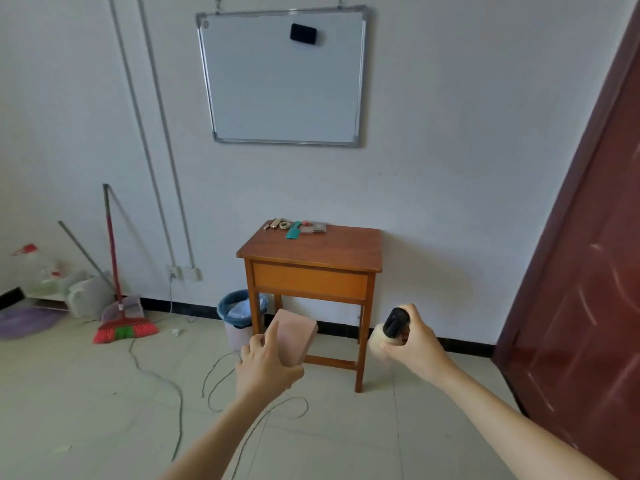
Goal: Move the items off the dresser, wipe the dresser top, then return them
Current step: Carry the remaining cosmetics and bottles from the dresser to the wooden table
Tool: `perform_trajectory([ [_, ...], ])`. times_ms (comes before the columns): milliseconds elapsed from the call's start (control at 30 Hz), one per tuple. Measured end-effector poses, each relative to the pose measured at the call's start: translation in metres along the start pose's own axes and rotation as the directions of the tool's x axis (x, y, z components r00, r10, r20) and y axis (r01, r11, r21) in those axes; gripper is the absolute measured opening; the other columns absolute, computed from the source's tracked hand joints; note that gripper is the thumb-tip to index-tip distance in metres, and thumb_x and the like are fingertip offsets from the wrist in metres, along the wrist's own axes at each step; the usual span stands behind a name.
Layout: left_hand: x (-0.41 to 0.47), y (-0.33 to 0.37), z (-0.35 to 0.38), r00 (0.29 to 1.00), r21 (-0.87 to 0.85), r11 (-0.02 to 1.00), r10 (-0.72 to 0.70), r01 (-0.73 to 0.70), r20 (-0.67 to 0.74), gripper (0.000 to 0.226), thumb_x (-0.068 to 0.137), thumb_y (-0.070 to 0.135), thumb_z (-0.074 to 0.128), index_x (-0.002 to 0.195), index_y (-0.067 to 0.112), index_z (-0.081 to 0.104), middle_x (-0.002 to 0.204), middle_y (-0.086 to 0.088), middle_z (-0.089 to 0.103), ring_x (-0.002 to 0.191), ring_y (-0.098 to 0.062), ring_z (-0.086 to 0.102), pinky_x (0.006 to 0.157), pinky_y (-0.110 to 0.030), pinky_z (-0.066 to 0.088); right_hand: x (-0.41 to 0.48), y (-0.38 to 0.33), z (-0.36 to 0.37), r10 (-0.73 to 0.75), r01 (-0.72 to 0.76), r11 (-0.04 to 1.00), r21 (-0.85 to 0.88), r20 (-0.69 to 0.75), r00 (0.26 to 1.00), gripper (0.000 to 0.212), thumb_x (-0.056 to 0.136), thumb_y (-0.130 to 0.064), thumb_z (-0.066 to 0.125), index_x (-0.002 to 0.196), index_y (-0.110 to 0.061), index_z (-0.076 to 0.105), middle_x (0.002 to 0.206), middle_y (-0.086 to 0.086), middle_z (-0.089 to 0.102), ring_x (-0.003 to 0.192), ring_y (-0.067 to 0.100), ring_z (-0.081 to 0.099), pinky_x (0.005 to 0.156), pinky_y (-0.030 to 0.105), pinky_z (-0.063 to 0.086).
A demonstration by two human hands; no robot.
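In the near foreground, 2 bare forearms reach forward over the tiled floor, each hand carrying 1 thing. The left grip (266,365) is wrapped round the near end of a pink box (296,336), thumb under it and forefinger laid straight along its top. The box's long axis runs away from the person, up and to the right, toward the table. The right grip (412,341) is curled round a cream bottle (377,341) lying on its side, with its black cap (396,322) pointing up and to the left. Neither grip has a finger free.

Beneath the hands a thin cable (221,375) loops over the floor.

Straight ahead, beyond both grips and well apart from them, the table (329,251) stands against the wall. A row of small items (298,227), among them a green comb (293,230), lies along its back left edge. The front and right of the top are bare. Whether the box and bottle are leaving or coming back cannot be told, though the person faces the table, which suggests a return. For a set-down, the right grip lines up with the bare right half, so the bottle is likely the easier first placement. The box would go ahead and slightly right of the left grip.

A bin (239,313) sits beside the table's left legs, a broom (121,327) leans further left, and a whiteboard (284,77) hangs above.
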State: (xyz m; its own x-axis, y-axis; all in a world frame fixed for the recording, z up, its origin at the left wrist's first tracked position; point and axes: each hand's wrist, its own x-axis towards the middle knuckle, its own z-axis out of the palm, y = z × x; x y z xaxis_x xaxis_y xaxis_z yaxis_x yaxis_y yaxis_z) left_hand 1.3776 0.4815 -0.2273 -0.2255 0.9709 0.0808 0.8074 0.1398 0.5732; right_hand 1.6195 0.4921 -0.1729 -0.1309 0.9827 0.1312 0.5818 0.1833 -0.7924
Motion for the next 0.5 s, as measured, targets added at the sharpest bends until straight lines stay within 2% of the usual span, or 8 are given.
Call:
perform_trajectory([
  [200,0.096,0.024,0.025,0.995,-0.014,0.996,-0.094,0.093,-0.016,0.093,0.07,0.038,0.065,0.142,0.032,0.006,0.132,-0.003,0.036,0.117,-0.023,0.035,0.099,-0.04,0.038,0.114,0.02,-0.012,-0.043,0.041,0.999,0.019,0.063,0.997,0.034,0.08,-0.017,0.066,0.097,-0.024,0.038,0.087,0.0,0.056,0.083,0.015,0.056,0.068,0.018,0.043],
  [300,0.13,0.024,0.039,0.987,-0.041,0.987,-0.158,0.158,-0.016,0.094,0.071,0.039,0.065,0.142,0.032,0.005,0.132,-0.003,0.035,0.117,-0.022,0.035,0.098,-0.037,0.039,0.162,0.031,-0.001,-0.049,0.048,0.999,0.012,0.117,0.992,0.036,0.08,-0.018,0.066,0.101,-0.023,0.037,0.087,-0.002,0.054,0.082,0.011,0.055,0.069,0.017,0.043],
  [400,0.155,0.008,0.049,0.973,-0.035,0.972,-0.231,0.231,0.002,0.094,0.071,0.039,0.065,0.143,0.031,0.005,0.132,-0.003,0.035,0.116,-0.021,0.035,0.096,-0.034,0.037,0.199,0.039,0.024,-0.045,0.046,0.999,-0.006,0.166,0.985,0.034,0.081,-0.017,0.065,0.103,-0.018,0.038,0.085,-0.002,0.052,0.078,0.009,0.053,0.068,0.016,0.042],
  [500,0.186,-0.017,0.05,0.957,-0.037,0.956,-0.291,0.29,-0.011,0.094,0.071,0.039,0.064,0.144,0.03,0.005,0.131,-0.004,0.036,0.113,-0.02,0.036,0.093,-0.032,0.038,0.239,0.04,0.055,-0.03,0.039,0.999,-0.034,0.236,0.971,0.033,0.081,-0.012,0.063,0.103,-0.016,0.039,0.087,0.0,0.051,0.082,0.015,0.052,0.072,0.023,0.041],
])
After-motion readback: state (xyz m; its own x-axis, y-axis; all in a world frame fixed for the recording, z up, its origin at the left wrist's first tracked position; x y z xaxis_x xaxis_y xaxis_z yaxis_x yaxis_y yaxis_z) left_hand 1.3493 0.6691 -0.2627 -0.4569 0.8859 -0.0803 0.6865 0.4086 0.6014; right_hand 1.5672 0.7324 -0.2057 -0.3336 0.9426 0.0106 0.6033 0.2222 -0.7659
